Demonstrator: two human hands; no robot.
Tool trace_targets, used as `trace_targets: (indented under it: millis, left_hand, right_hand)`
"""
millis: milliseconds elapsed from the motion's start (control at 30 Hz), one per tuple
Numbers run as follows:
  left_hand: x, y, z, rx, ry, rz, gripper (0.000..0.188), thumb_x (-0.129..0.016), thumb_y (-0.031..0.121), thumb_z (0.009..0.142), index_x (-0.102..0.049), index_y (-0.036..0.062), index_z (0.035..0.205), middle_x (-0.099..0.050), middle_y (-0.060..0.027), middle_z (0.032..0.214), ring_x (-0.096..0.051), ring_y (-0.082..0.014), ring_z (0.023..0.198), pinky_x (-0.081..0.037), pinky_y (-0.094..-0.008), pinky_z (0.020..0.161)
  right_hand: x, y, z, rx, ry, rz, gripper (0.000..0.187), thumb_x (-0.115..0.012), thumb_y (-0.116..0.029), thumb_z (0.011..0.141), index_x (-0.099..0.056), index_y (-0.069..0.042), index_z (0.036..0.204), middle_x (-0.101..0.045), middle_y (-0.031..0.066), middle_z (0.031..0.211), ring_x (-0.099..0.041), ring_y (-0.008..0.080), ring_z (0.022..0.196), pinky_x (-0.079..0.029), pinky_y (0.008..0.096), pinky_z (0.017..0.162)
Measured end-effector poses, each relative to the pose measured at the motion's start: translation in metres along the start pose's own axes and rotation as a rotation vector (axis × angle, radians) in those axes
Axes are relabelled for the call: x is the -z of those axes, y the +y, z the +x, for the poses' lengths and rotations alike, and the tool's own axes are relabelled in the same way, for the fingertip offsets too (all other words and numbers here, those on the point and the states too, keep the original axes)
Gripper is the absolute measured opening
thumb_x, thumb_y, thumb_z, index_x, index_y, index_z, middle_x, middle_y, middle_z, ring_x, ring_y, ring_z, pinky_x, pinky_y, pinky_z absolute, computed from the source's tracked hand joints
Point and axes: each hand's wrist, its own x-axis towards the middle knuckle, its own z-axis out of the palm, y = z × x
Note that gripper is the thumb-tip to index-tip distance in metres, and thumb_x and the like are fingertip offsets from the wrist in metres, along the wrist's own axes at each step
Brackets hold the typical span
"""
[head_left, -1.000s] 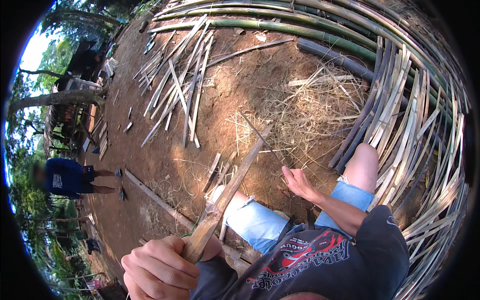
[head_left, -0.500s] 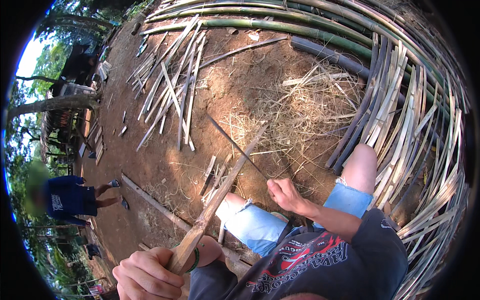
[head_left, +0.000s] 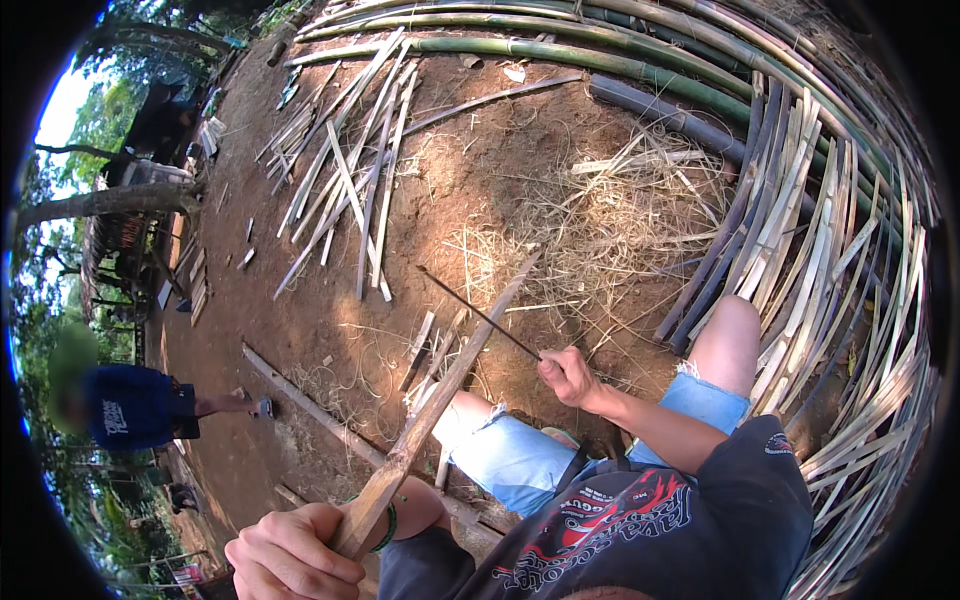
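My left hand (head_left: pixel 300 555), at the bottom left, is closed around the near end of a long split bamboo piece (head_left: pixel 425 420). The bamboo slants away from me up to the right, narrowing to a point, with a knot partway along. My right hand (head_left: pixel 567 376) is wrapped around the handle of a long, thin, dark knife (head_left: pixel 460 297), mostly hidden in the fist. The blade, seen nearly edge-on, points up to the left and crosses the bamboo's far part. Whether the edge touches it, I cannot tell.
Pale shavings (head_left: pixel 640 200) lie heaped beyond my hands. Bamboo strips (head_left: pixel 350 170) are scattered at the far left; more strips (head_left: pixel 820 260) are stacked on the right. Green poles (head_left: pixel 560 55) run along the back. A thin pole (head_left: pixel 310 402) lies near my knee. Another person (head_left: pixel 135 405) is at the left.
The knife's tip has swung nearer to me, and the blade lies at a flatter slant across the bamboo. My left hand has hardly moved. The other person has shifted a little nearer.
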Motion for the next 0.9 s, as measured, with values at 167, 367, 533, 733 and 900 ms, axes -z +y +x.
trace_targets:
  millis: [167, 367, 533, 733, 900]
  left_hand:
    - [-0.001, 0.002, 0.005, 0.195, -0.152, -0.036, 0.039, -0.053, 0.018, 0.094, -0.051, 0.0143, 0.055, -0.051, 0.0073, 0.050, -0.046, -0.0003, 0.036, -0.036, -0.0129, 0.029]
    - [0.011, 0.020, -0.013, -0.171, 0.052, -0.109, 0.038, -0.054, 0.020, 0.094, -0.051, 0.0151, 0.056, -0.049, 0.0088, 0.047, -0.043, -0.0009, 0.032, -0.039, -0.0144, 0.029]
    - [0.004, 0.019, -0.002, 0.135, -0.010, 0.214, 0.037, -0.053, 0.020, 0.094, -0.051, 0.0140, 0.058, -0.050, 0.0073, 0.047, -0.044, -0.0019, 0.032, -0.040, -0.0138, 0.030]
    - [0.020, 0.026, 0.004, 0.147, -0.023, 0.287, 0.035, -0.052, 0.021, 0.095, -0.054, 0.0140, 0.060, -0.050, 0.0059, 0.045, -0.046, -0.0032, 0.032, -0.041, -0.0139, 0.030]
    - [0.027, 0.033, 0.006, 0.132, 0.020, 0.307, 0.035, -0.052, 0.023, 0.095, -0.053, 0.0132, 0.061, -0.049, 0.0044, 0.044, -0.046, -0.0031, 0.032, -0.041, -0.0137, 0.031]
  right_hand:
    - [0.030, 0.115, 0.021, -0.498, 0.106, -0.224, 0.081, -0.032, -0.064, 0.099, -0.045, 0.003, 0.056, -0.041, 0.0088, 0.048, -0.041, 0.0169, 0.052, -0.037, 0.0420, 0.051]
    - [0.004, 0.021, 0.008, 0.016, -0.040, -0.024, 0.065, -0.044, -0.054, 0.098, -0.046, 0.002, 0.065, -0.042, 0.0118, 0.050, -0.040, 0.0170, 0.053, -0.035, 0.0431, 0.052]
    - [0.029, 0.162, 0.030, -0.599, 0.226, -0.213, 0.081, -0.040, -0.065, 0.095, -0.053, 0.008, 0.062, -0.056, 0.0158, 0.058, -0.055, 0.0254, 0.054, -0.043, 0.0455, 0.059]
    - [0.014, 0.147, 0.029, -0.533, 0.134, -0.118, 0.072, -0.042, -0.059, 0.097, -0.050, 0.002, 0.060, -0.048, 0.0083, 0.052, -0.049, 0.0184, 0.053, -0.041, 0.0393, 0.054]
    - [0.010, 0.156, 0.039, -0.429, 0.164, -0.096, 0.069, -0.043, -0.055, 0.099, -0.050, 0.003, 0.061, -0.048, 0.0122, 0.053, -0.052, 0.0217, 0.055, -0.042, 0.0414, 0.057]
